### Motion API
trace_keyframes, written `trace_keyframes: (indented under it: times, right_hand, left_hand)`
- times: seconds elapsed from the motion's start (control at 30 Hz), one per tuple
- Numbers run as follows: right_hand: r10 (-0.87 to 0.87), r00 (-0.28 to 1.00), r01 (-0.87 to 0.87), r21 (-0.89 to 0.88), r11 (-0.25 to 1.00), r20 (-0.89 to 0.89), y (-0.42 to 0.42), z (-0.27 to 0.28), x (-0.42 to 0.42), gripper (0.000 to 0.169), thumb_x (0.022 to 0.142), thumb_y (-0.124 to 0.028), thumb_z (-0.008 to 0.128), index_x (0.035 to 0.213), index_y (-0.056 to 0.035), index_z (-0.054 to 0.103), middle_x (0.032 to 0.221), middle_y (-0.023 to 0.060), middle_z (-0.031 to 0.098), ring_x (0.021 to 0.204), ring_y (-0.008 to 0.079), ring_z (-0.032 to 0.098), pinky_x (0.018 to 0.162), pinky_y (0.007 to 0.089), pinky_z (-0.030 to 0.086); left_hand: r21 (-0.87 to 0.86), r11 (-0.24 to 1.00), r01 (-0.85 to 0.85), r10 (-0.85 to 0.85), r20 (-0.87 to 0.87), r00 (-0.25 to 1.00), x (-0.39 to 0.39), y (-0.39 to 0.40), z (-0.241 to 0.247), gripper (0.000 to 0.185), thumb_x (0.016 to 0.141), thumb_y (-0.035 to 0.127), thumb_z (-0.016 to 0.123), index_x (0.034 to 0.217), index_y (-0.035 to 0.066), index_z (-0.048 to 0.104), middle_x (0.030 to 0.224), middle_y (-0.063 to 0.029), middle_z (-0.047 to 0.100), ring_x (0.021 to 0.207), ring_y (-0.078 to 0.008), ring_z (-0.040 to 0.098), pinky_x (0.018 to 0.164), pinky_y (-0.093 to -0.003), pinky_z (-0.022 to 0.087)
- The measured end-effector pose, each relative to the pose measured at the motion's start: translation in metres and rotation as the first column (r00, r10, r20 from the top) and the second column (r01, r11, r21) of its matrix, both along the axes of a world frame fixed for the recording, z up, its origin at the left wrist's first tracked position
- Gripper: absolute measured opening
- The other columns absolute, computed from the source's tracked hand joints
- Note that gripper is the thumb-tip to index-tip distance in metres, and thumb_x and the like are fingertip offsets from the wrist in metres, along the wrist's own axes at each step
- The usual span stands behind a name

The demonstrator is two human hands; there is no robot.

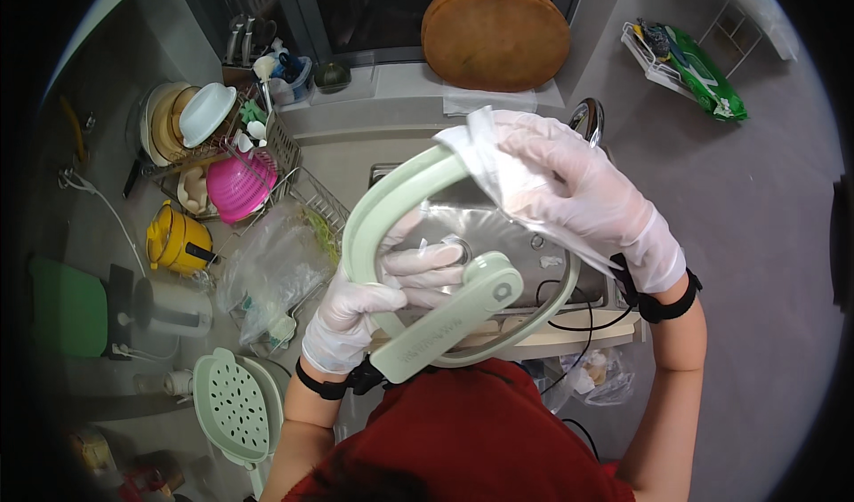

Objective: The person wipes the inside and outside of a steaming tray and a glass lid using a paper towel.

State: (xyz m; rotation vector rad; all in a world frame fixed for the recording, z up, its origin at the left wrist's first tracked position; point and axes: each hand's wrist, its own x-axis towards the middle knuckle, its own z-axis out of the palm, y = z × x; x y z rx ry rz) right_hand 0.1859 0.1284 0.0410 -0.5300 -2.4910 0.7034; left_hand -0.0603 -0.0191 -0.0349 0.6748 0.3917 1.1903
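Note:
My left hand point(373, 302), in a thin white glove, grips the left side of a pale green plastic ring-shaped frame point(363, 235) with a flat arm point(447, 318) fixed across it. Its thumb lies on the near side while the other fingers show through the opening. My right hand point(567, 175), gloved too, holds a white cloth or wipe point(484, 162) folded against the frame's upper right part. The frame is raised over a stainless steel sink point(494, 222), hiding part of it.
Left are a wire dish rack point(313, 195) with bowls, a pink colander point(241, 185), a yellow lidded container point(175, 238), a plastic bag point(273, 262) and a pale green perforated tray point(233, 405). A round wooden board point(495, 35) stands behind the sink, left of the faucet point(588, 118). A black cable point(590, 322) hangs near the sink's front.

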Motion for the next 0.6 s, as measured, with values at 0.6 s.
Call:
trace_keyframes:
  times: [0.6]
  right_hand:
    - [-0.136,0.963,0.036,0.387,0.921,0.233,0.001,0.003,-0.033,0.049,0.083,-0.035,0.065,0.126,-0.0113,0.061,0.111,0.0083,0.064,0.108,0.0277,0.057,0.108,0.0506,0.031]
  left_hand:
    - [-0.087,0.99,-0.114,0.104,-0.111,0.988,0.016,0.005,0.019,0.087,0.064,0.002,0.057,0.147,0.003,0.031,0.129,-0.0248,0.056,0.111,-0.0397,0.06,0.098,-0.0466,0.05]
